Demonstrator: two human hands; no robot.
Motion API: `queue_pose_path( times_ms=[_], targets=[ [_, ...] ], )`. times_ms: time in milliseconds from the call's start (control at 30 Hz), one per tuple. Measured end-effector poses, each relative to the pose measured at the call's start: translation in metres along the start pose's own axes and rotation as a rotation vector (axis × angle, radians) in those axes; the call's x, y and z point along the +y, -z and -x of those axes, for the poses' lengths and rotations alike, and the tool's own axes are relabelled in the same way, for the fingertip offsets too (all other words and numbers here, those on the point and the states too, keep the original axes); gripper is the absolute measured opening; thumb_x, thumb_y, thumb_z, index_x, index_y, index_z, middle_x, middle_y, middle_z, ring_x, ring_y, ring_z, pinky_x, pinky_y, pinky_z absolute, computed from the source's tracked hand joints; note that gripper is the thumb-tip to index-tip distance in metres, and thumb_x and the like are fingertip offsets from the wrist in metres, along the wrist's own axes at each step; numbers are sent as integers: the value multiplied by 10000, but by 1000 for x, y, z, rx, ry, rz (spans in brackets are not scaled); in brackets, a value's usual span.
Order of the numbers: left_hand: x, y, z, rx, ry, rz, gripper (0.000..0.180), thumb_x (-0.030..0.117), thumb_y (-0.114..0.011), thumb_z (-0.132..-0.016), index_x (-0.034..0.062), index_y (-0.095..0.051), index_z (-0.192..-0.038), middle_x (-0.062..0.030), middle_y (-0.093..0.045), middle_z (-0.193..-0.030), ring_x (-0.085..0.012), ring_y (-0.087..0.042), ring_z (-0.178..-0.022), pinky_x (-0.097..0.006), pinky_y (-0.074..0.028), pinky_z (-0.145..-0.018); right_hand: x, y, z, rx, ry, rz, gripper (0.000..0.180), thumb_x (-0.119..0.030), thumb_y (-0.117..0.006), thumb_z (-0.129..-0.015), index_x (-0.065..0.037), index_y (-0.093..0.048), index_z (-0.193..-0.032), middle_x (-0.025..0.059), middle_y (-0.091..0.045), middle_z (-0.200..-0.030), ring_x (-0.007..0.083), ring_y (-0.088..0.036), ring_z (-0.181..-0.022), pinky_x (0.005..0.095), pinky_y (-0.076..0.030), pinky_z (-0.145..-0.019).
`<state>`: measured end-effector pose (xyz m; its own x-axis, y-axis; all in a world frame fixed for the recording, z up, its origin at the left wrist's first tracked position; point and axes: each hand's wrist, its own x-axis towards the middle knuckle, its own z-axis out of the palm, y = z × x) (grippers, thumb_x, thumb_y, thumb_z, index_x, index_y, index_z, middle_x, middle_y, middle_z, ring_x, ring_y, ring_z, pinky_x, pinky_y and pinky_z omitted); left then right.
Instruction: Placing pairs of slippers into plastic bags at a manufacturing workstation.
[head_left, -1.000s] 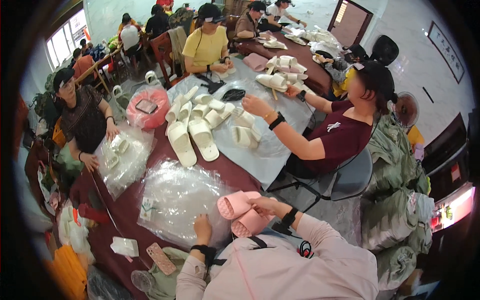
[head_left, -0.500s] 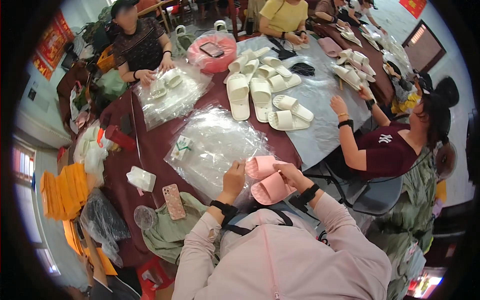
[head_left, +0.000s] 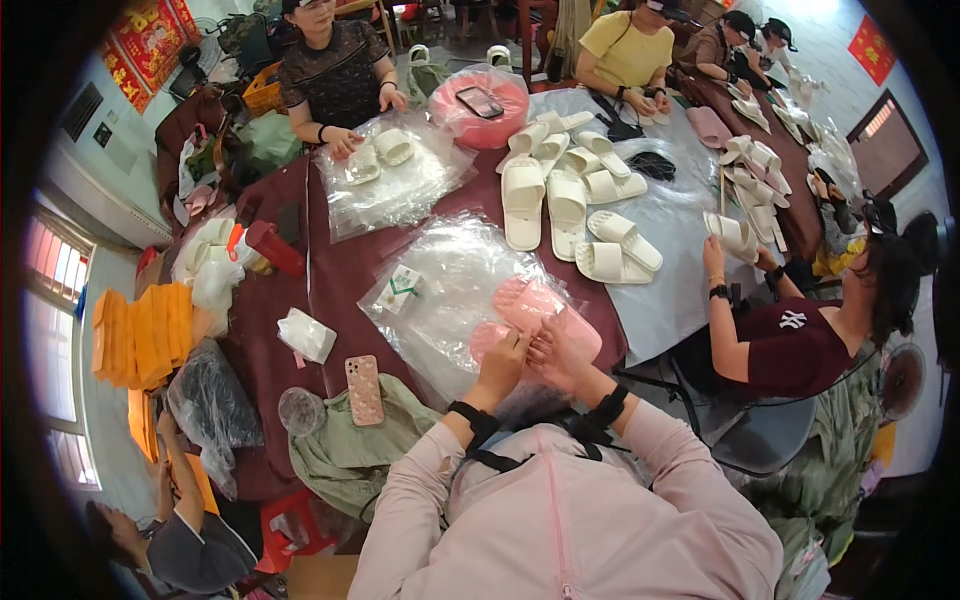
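Note:
Two pink slippers (head_left: 565, 322) lie side by side on a stack of clear plastic bags (head_left: 440, 262) in front of me. My left hand (head_left: 503, 362) is closed in a pinch at the near slipper's edge; what sits between its fingers is too small to make out. Close beside it, my right hand (head_left: 558, 358) has its palm turned up and its fingers apart, against the side of the larger-looking slipper. A small white card with a green mark (head_left: 400, 287) rests on the bags.
White slippers (head_left: 568, 205) are heaped beyond the bags. Left of me are a phone (head_left: 363, 390), a white packet (head_left: 306, 336), a clear round container (head_left: 301, 411) and green cloth (head_left: 345, 450). Co-workers sit around the table; one at right holds a white slipper (head_left: 732, 237).
The pink slippers went from my hands down onto the bags. My right hand opened and turned palm up, moving closer to my left. The person at right picked up a white slipper.

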<state>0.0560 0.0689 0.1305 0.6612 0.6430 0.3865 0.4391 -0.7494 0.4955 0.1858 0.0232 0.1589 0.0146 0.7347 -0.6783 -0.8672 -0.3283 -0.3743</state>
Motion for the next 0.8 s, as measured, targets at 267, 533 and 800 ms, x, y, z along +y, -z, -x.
queue_pose_path(
  times_ms=[267, 533, 800],
  targets=[
    [5, 7, 7, 104, -17, 186, 165, 93, -510, -792, -3, -590, -899, -136, -565, -844, -322, -544, -770, -407, -440, -657, 22, 37, -78, -22, 137, 122, 37, -129, -530, -853, -108, -516, -825, 4, -497, -677, 116, -478, -575, 262, -407, -494],
    [-77, -7, 59, 187, 766, -126, 554, 308, -481, -850, -3, -308, -1275, -246, -422, -1194, -363, -405, -1113, -429, -315, -934, -11, 8, -42, 235, 195, 82, 99, -73, -511, -838, -73, -510, -937, 43, -546, -814, 172, -547, -680, 322, -485, -609],
    [-62, -29, 43, -337, 776, 17, 600, 399, -424, -881, -4, -274, -1300, -218, -359, -1293, -329, -363, -1188, -445, -251, -987, -46, 30, -20, 270, 173, -52, 140, -89, -490, -847, -64, -516, -982, 60, -541, -898, 210, -529, -869, 413, -473, -728]
  ],
)
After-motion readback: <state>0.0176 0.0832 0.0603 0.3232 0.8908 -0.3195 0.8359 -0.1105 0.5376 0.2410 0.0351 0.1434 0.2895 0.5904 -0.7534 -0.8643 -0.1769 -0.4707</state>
